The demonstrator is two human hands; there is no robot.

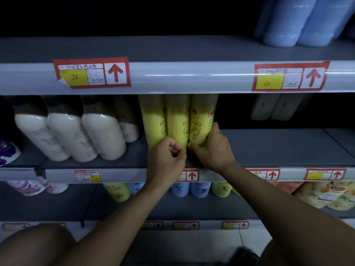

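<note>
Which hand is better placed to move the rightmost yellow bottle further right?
Right. The right hand grips the rightmost yellow bottle low down, beside bare shelf. The left hand is curled at the middle yellow bottle.

The grey shelf (269,146) carries yellow bottles (177,121) beside white bottles (71,135).

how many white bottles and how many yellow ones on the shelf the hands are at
white bottles: 4 (one half hidden behind the others)
yellow bottles: 3 (the right hand grips the rightmost)
total: 7
</note>
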